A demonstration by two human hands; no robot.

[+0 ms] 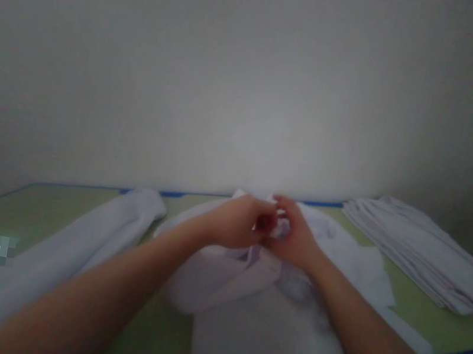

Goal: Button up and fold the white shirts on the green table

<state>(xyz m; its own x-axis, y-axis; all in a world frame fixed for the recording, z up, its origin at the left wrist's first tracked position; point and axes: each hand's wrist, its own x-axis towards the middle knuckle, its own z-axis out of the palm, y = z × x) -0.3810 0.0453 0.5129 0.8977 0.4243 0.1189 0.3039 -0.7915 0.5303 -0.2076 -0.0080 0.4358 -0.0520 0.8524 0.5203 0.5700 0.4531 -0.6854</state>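
Note:
A white garment, possibly a shirt, lies bunched and partly spread on the green table. Both of my hands meet over its far part, fingertips close together. My left hand is closed, its curled fingers at a fold of the white cloth. Facing it, my right hand is also closed, with thumb and fingers bent round a bit of the same cloth. The image is dim and blurred, so the exact grip between the fingers is hard to make out. My forearms cover parts of the garment.
A long folded white cloth lies on the left of the green table. At the right is a stack of folded white cloths. A pale wall rises behind the table's blue edge. A bright pixelated patch sits at far left.

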